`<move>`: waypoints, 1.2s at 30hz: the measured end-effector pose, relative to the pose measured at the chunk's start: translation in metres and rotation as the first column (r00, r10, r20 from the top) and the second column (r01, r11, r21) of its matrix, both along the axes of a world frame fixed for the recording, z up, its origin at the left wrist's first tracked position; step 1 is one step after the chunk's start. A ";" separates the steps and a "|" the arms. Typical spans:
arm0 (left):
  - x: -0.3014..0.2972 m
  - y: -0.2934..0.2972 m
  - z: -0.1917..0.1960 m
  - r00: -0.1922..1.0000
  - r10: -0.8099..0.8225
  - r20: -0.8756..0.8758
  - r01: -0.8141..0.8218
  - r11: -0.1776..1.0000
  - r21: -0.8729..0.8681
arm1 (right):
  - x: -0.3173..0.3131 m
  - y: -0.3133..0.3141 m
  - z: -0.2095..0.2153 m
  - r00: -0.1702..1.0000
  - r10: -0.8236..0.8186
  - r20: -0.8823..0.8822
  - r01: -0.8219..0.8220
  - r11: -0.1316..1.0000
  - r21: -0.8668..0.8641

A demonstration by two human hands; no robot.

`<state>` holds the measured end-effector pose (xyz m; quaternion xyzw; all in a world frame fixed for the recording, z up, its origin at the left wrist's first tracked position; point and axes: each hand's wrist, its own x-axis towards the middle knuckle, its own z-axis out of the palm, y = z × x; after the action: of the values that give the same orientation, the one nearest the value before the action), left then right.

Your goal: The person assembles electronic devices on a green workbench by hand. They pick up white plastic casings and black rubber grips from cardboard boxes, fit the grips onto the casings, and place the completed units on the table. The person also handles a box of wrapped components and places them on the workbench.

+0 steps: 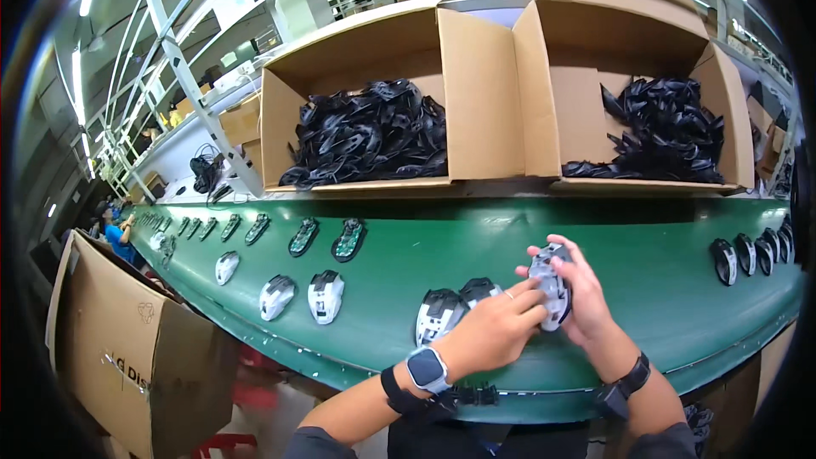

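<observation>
My right hand [588,296] is wrapped round a grey and white computer mouse shell [552,289], holding it tilted above the green belt, thumb across its face. Against the shell's left side, my left hand [493,330] has its fingers pinched together; whatever lies between them is hidden. Just beyond and left of that hand sit two more mouse shells, a white and black one [438,314] and another [478,290] partly covered by the hand. Several small black parts [476,394] lie along the near belt edge below my wrists.
Two open cartons, left [484,93] and right [578,119], stand behind the green belt [442,238] with black plastic pieces. Mouse bases with circuit boards [348,240] and white shells [325,297] sit leftward; black-and-white shells [724,262] line the right. Another carton [127,340] stands lower left.
</observation>
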<state>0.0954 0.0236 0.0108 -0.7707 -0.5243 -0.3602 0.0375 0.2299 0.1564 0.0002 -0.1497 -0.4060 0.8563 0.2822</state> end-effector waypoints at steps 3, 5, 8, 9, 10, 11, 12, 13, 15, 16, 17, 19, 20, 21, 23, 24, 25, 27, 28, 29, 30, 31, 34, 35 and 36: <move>-0.063 -0.017 0.021 0.913 0.379 0.154 -0.365 0.924 -0.111 | 0.003 0.027 -0.007 0.951 -0.260 0.165 0.097 0.762 0.640; -0.159 -0.028 0.004 0.653 0.758 -0.011 -0.754 0.648 -0.103 | 0.003 0.035 -0.012 0.859 -0.511 0.043 0.121 0.285 0.951; -0.260 -0.056 -0.022 0.207 0.838 -0.505 -0.957 0.066 -0.283 | 0.007 0.038 -0.026 0.831 -0.542 0.124 -0.064 0.129 0.990; -0.271 -0.055 -0.027 0.171 0.807 -0.566 -0.937 -0.044 -0.346 | 0.007 0.035 -0.031 0.835 -0.539 0.109 -0.073 0.088 0.993; -0.315 -0.081 -0.040 0.224 0.860 -0.458 -0.868 -0.038 -0.496 | -0.001 0.028 -0.033 0.860 -0.497 0.114 -0.094 0.064 0.993; -0.319 -0.069 -0.041 0.273 0.852 -0.447 -0.871 0.021 -0.491 | 0.002 0.034 -0.038 0.854 -0.502 0.134 -0.143 0.020 0.990; -0.317 -0.065 -0.043 0.311 0.845 -0.435 -0.870 0.068 -0.489 | 0.004 0.037 -0.044 0.853 -0.496 0.160 -0.197 -0.023 0.980; -0.316 -0.064 -0.043 0.338 0.861 -0.380 -0.877 0.142 -0.459 | 0.004 0.040 -0.051 0.852 -0.479 0.210 -0.259 -0.038 0.965; -0.298 -0.064 -0.035 0.323 0.891 -0.318 -0.902 0.188 -0.389 | 0.008 0.039 -0.051 0.866 -0.440 0.236 -0.300 -0.081 0.950; -0.284 -0.057 -0.030 0.331 0.909 -0.253 -0.897 0.220 -0.383 | 0.012 0.041 -0.049 0.873 -0.422 0.245 -0.316 -0.107 0.943; -0.266 -0.053 -0.018 0.330 0.923 -0.196 -0.898 0.242 -0.368 | 0.016 0.040 -0.045 0.877 -0.400 0.267 -0.338 -0.117 0.934; -0.221 -0.036 0.003 0.402 0.907 -0.124 -0.885 0.351 -0.305 | 0.018 0.041 -0.045 0.893 -0.379 0.241 -0.296 -0.093 0.951; -0.191 -0.024 0.016 0.463 0.882 -0.085 -0.842 0.408 -0.353 | 0.020 0.044 -0.046 0.897 -0.374 0.234 -0.284 -0.085 0.955; -0.162 -0.010 0.025 0.535 0.844 -0.041 -0.772 0.469 -0.430 | 0.020 0.048 -0.046 0.914 -0.357 0.195 -0.248 -0.110 0.962; -0.091 0.026 0.040 0.667 0.743 -0.064 -0.679 0.570 -0.463 | 0.027 0.061 -0.047 0.925 -0.355 0.134 -0.198 -0.153 0.968; -0.058 0.039 0.044 0.724 0.684 -0.085 -0.638 0.617 -0.461 | 0.036 0.066 -0.047 0.910 -0.403 0.102 -0.188 -0.178 0.966; -0.027 0.051 0.042 0.759 0.643 -0.108 -0.613 0.648 -0.453 | 0.051 0.072 -0.047 0.886 -0.457 0.074 -0.187 -0.207 0.960; 0.017 0.070 0.026 0.827 0.546 -0.135 -0.549 0.732 -0.403 | 0.087 0.078 -0.048 0.827 -0.558 0.064 -0.192 -0.173 0.966; 0.035 0.082 0.016 0.839 0.522 -0.155 -0.532 0.725 -0.437 | 0.110 0.079 -0.050 0.795 -0.603 0.074 -0.201 -0.146 0.969; 0.050 0.091 0.004 0.854 0.492 -0.170 -0.513 0.740 -0.436 | 0.132 0.081 -0.049 0.759 -0.646 0.078 -0.207 -0.126 0.970; 0.060 0.094 -0.004 0.851 0.484 -0.202 -0.522 0.738 -0.428 | 0.145 0.080 -0.044 0.742 -0.666 0.070 -0.190 -0.109 0.976; 0.071 0.098 -0.010 0.853 0.484 -0.192 -0.519 0.753 -0.405 | 0.157 0.081 -0.039 0.716 -0.690 0.111 -0.195 -0.045 0.980; 0.094 0.102 -0.024 0.894 0.437 -0.098 -0.432 0.784 -0.446 | 0.194 0.078 -0.036 0.626 -0.753 0.202 -0.294 0.011 0.956; 0.103 0.097 -0.017 0.918 0.397 -0.004 -0.343 0.788 -0.511 | 0.205 0.074 -0.037 0.644 -0.736 0.209 -0.289 0.019 0.957; 0.106 0.086 -0.005 0.924 0.372 0.085 -0.262 0.781 -0.567 | 0.208 0.068 -0.041 0.634 -0.750 0.189 -0.288 -0.002 0.958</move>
<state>0.2017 0.1101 0.0055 -0.6108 -0.7285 -0.2567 -0.1739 0.4379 0.2247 -0.0404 -0.3024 -0.9027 0.1210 0.2811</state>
